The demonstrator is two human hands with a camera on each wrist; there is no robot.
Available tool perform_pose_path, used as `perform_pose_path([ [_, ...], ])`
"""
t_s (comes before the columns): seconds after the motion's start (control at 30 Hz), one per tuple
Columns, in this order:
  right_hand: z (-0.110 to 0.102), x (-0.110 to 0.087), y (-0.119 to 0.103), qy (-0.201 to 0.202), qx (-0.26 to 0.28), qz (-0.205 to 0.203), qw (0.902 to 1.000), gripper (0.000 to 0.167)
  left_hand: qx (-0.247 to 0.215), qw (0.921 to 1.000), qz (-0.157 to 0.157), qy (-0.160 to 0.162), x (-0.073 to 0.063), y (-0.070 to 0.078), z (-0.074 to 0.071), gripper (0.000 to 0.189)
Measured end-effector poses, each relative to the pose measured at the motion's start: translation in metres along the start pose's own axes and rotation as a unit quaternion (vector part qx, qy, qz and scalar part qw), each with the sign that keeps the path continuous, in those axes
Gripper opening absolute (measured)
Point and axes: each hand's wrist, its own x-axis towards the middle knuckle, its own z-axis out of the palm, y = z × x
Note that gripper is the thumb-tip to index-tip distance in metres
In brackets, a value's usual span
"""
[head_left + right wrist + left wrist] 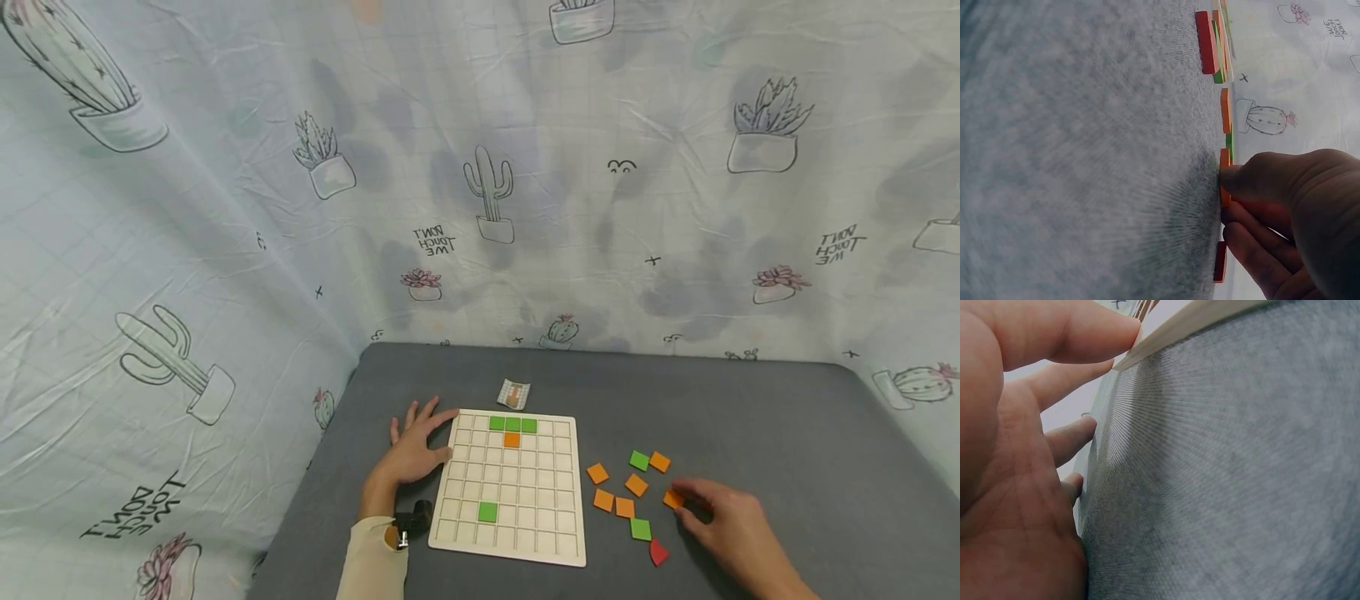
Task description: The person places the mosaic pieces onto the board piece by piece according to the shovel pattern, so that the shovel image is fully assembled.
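Note:
A pale grid board (525, 500) lies on the table, with three green tiles in its far row, an orange tile (512, 440) under them and a green tile (487, 512) nearer me. My left hand (411, 452) is at the board's left side, fingers spread; its index fingertip and thumb touch the edge. To the right of the board, my right hand (723, 521) pinches an orange square tile (1224, 162) at the table surface between thumb and fingers. A red piece (1220, 262) shows beyond those fingers in the right wrist view.
Several loose orange tiles (636, 485), two green tiles (640, 529) and a red piece (658, 552) lie between the board and my right hand. A small patterned card (513, 394) lies beyond the board. Cactus-printed cloth (570, 208) hangs behind the grey table (750, 417).

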Motion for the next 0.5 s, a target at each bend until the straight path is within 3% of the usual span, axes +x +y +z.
perform_pose_path([
  [0.3,-0.008,-0.004,-0.004,0.058,0.036,-0.01,0.9976,0.035,0.0,1.0,0.004,0.0,0.001,-0.002,0.002,0.067],
  [0.5,-0.017,0.006,-0.012,0.102,0.047,-0.066,0.9916,0.038,0.001,1.0,0.007,0.001,0.001,-0.004,0.002,0.066],
])
